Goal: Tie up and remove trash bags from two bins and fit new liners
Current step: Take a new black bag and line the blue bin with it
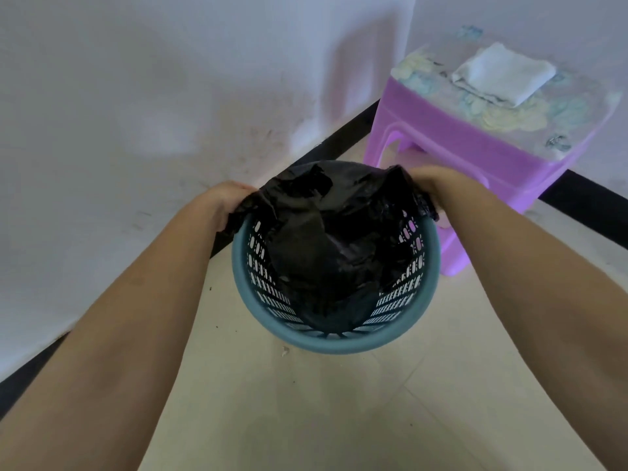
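One bin, bag, stool, cloth; two hands.

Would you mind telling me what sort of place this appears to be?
Likely a home room's corner: tiled floor, a purple plastic stool bearing a folded cloth, and a teal bin.

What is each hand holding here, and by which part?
Both grip the black trash bag by its upper edge: the left hand holds the left side and the right hand the right side, above the blue bin.
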The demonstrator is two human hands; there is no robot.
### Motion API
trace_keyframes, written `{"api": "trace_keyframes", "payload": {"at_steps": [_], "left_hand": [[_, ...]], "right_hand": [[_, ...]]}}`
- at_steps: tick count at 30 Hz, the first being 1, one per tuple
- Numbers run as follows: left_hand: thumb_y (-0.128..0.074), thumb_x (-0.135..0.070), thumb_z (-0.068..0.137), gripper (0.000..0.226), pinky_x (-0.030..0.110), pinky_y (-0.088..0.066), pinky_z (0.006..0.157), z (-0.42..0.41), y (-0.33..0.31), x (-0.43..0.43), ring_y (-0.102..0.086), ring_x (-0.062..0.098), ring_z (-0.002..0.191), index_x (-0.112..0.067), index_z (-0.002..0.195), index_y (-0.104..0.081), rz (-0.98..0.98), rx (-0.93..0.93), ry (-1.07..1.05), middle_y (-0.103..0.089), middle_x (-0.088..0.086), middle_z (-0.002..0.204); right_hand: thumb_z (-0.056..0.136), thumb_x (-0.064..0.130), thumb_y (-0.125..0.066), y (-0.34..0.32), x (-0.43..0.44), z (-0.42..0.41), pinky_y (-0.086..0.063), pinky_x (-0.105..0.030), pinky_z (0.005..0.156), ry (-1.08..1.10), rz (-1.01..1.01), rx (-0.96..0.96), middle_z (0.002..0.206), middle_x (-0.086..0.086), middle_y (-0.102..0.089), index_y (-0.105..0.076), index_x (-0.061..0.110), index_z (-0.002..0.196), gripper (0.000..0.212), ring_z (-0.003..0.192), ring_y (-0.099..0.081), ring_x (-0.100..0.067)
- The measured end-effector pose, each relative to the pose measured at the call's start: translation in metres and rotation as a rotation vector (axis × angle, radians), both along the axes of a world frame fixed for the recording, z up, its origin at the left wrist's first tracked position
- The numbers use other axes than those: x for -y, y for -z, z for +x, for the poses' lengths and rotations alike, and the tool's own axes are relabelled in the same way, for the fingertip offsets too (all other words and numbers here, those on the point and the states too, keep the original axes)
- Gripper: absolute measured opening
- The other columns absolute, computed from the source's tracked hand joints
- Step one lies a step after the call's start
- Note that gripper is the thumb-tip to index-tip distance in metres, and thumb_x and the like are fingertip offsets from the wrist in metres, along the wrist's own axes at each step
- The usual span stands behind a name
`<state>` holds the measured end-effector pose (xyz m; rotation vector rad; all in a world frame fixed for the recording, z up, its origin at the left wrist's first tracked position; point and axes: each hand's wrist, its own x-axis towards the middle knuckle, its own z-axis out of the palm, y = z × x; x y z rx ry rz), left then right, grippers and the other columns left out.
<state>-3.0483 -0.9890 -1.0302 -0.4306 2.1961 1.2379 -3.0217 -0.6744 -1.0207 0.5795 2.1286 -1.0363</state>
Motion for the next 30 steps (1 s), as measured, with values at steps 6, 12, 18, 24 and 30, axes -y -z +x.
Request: {"api": "trace_keyframes", "payload": {"at_steps": [6, 12, 18, 24, 30], "left_hand": [[-0.070, -0.029, 0.090, 0.036, 0.042, -0.052, 0.091, 0.008, 0.014, 0.019, -0.062, 0.029, 0.098, -0.008, 0.118, -0.063, -0.010, -0.202, -0.117, -0.065, 0.016, 0.112], [-0.060, -0.065, 0.078, 0.069, 0.041, -0.047, 0.098, 0.032, -0.012, 0.019, -0.058, 0.028, 0.117, -0.020, 0.130, -0.054, -0.451, -0.463, -0.091, -0.060, 0.008, 0.130], [-0.060, -0.058, 0.081, 0.069, 0.045, -0.058, 0.077, 0.099, 0.001, 0.001, -0.062, 0.034, 0.101, -0.012, 0.131, -0.046, -0.361, -0.217, -0.086, -0.060, 0.006, 0.117], [-0.067, -0.034, 0.087, 0.055, 0.041, -0.049, 0.098, 0.096, 0.008, -0.024, -0.057, 0.021, 0.106, -0.013, 0.133, -0.047, -0.166, -0.394, -0.281, -0.058, 0.001, 0.120], [-0.070, -0.017, 0.087, 0.030, 0.033, -0.058, 0.087, 0.098, 0.002, -0.045, -0.071, 0.020, 0.097, -0.008, 0.115, -0.065, 0.464, -0.359, -0.820, -0.072, 0.006, 0.107]], "right_hand": [[0.105, 0.033, -0.039, 0.002, -0.004, 0.010, -0.048, -0.039, 0.083, 0.117, -0.069, -0.106, 0.113, -0.026, -0.061, -0.061, -0.003, 0.101, 0.043, 0.088, -0.061, -0.030], [0.094, 0.069, -0.030, -0.027, -0.003, 0.023, -0.036, -0.048, 0.107, 0.011, 0.411, -0.489, 0.148, -0.016, -0.047, -0.046, 0.014, 0.145, 0.076, 0.134, -0.045, -0.036], [0.095, 0.057, -0.040, -0.027, 0.002, 0.074, -0.044, -0.039, 0.088, -0.053, 0.506, -0.433, 0.125, -0.017, -0.063, -0.061, 0.013, 0.125, 0.058, 0.113, -0.058, -0.036], [0.098, 0.043, -0.046, 0.005, -0.001, 0.089, -0.038, -0.032, 0.074, 0.136, 0.419, -0.481, 0.101, -0.016, -0.062, -0.062, 0.002, 0.112, 0.046, 0.094, -0.057, -0.033], [0.087, 0.054, -0.065, 0.013, 0.007, 0.104, -0.047, -0.043, 0.105, 0.879, -0.455, -0.480, 0.148, -0.008, -0.048, -0.036, 0.007, 0.149, 0.082, 0.127, -0.054, -0.025]]}}
